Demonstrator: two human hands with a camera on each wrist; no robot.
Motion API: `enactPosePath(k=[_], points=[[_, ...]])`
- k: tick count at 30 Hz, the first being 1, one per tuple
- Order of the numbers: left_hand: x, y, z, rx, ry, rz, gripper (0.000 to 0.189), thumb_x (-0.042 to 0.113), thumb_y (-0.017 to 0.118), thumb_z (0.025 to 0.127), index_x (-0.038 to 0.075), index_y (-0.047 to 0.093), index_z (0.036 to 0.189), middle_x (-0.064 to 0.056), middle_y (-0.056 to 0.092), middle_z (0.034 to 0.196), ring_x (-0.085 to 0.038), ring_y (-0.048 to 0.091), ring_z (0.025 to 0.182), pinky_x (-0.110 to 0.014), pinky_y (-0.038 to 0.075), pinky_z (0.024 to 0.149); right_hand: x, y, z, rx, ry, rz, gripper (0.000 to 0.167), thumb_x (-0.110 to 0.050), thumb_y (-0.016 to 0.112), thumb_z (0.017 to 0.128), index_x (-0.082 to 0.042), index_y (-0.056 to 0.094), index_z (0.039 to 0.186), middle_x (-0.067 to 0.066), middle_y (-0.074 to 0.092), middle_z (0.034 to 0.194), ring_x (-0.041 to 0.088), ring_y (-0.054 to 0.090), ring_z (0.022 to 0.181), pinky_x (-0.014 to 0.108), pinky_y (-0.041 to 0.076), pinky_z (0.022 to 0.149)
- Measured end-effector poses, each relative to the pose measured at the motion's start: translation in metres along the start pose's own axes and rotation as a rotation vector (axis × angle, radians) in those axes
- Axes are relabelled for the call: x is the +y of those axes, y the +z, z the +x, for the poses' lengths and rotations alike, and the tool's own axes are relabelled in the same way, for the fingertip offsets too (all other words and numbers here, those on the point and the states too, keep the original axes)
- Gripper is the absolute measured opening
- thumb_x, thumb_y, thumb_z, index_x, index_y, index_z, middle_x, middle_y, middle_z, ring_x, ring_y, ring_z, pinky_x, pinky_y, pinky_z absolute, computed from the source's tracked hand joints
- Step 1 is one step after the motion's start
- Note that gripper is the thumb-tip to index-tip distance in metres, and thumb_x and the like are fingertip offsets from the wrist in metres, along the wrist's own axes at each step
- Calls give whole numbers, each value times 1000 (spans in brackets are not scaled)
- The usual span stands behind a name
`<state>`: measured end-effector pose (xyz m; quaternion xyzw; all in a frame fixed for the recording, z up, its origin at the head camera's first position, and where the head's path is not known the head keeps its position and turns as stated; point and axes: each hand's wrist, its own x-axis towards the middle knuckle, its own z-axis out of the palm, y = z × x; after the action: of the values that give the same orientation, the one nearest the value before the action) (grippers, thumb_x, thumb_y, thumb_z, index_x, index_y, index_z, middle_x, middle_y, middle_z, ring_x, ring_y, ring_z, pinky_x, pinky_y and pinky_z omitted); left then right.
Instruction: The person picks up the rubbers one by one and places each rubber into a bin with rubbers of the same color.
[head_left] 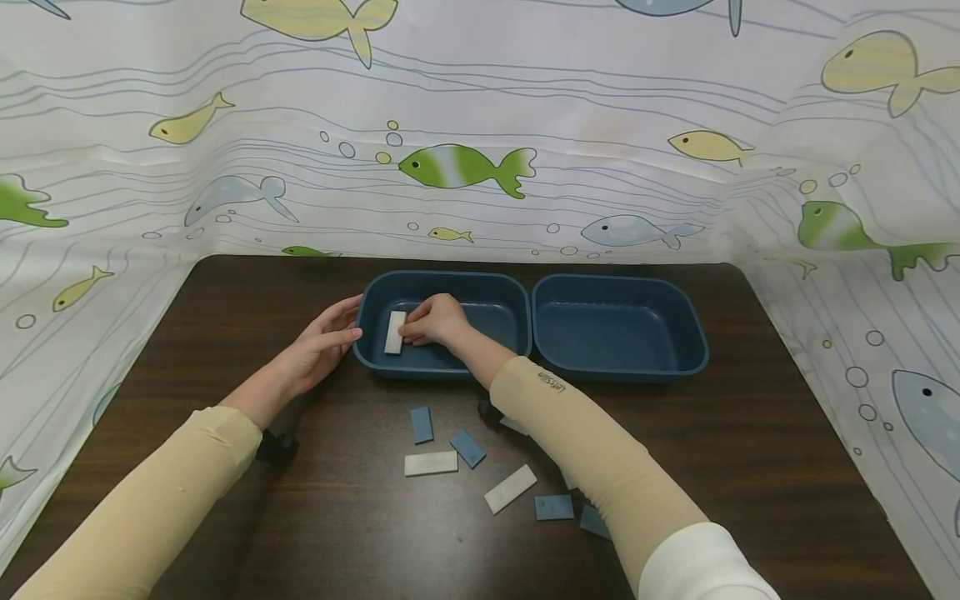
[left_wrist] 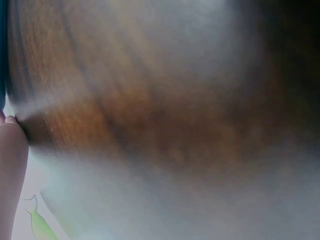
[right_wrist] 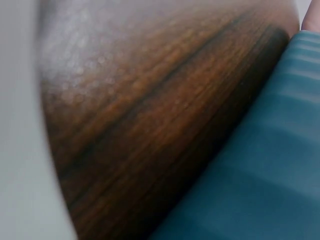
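Observation:
In the head view my right hand (head_left: 437, 320) reaches into the left blue bin (head_left: 480, 367). Its thumb and fingertips pinch the right edge of a white rectangular tile (head_left: 394, 332), which lies lengthwise toward me near the bin's left end. My left hand (head_left: 318, 346) rests against the outside of that bin's left wall, fingers fairly straight and thumb by the rim. Only part of the left hand (left_wrist: 12, 170) appears at the left edge of the left wrist view. The right wrist view shows the blue bin wall (right_wrist: 260, 165) close up.
A second blue bin (head_left: 618, 371) stands against the first on the right. In front lie white tiles (head_left: 431, 463) and smaller blue tiles (head_left: 553, 507), several in all, some partly hidden under my right forearm. A fish-patterned sheet (head_left: 480, 208) surrounds the dark wooden table (head_left: 337, 517).

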<state>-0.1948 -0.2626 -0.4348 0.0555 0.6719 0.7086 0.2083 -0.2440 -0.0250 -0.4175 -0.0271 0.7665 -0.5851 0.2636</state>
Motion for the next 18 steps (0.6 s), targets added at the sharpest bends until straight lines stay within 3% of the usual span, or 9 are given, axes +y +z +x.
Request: enactPosePath(k=[7, 11, 15, 18], points=[[0, 0, 0, 1, -2, -2, 68, 13, 52, 110, 11, 19, 169, -13, 20, 174, -16, 30, 152, -31, 26, 127, -1, -2, -1, -13, 6, -25, 23, 1, 77, 94, 11, 75, 115, 27, 76, 116, 10, 71, 72, 26, 65, 75], [1, 1, 0, 2, -14, 4, 69, 14, 53, 110, 12, 18, 169, -14, 17, 175, -21, 26, 156, -39, 19, 133, -1, -3, -1, -18, 15, -25, 26, 2, 78, 94, 11, 75, 118, 28, 73, 121, 11, 72, 76, 27, 65, 77], [1, 0, 0, 2, -17, 4, 69, 15, 52, 110, 12, 18, 169, -14, 18, 175, -22, 25, 157, -45, 13, 135, -1, -4, 0, -31, 30, 4, 29, 4, 78, 93, 11, 73, 121, 27, 70, 127, 19, 76, 86, 29, 65, 81], [0, 0, 0, -2, -11, 0, 68, 15, 52, 110, 12, 18, 169, -13, 20, 174, -20, 26, 156, -40, 17, 133, -2, -3, -1, -47, 39, 25, 31, 6, 77, 93, 11, 72, 123, 28, 69, 130, 26, 78, 94, 31, 65, 85]])
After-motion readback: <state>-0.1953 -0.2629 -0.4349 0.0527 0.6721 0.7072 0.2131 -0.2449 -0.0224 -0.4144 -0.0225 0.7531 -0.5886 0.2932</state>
